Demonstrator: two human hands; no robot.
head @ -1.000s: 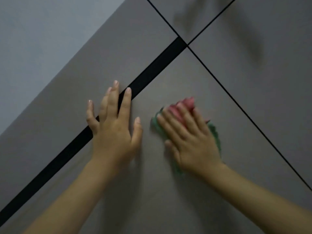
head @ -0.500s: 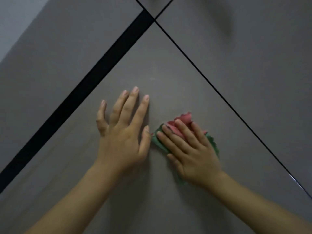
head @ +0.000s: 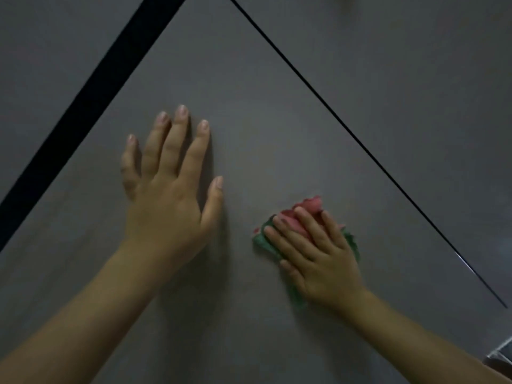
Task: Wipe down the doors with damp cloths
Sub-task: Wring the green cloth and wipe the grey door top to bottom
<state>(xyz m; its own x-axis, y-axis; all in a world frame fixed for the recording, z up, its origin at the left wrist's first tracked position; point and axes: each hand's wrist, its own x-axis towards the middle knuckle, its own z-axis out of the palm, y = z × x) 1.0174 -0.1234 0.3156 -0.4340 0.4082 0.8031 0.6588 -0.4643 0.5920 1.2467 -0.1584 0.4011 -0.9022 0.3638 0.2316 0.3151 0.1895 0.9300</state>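
– Grey door (head: 249, 106) panels fill the head view. What splits them?

– One broad black gap (head: 83, 106) on the left, one thin dark seam (head: 360, 139) on the right.

– And the hands?

– Left hand (head: 169, 195) lies flat on the middle panel, fingers straight and spread, holding nothing. Right hand (head: 318, 259) presses a crumpled pink and green cloth (head: 310, 206) against the same panel, fingers stretched over it.

– How near are they?

– Near each other, not touching.
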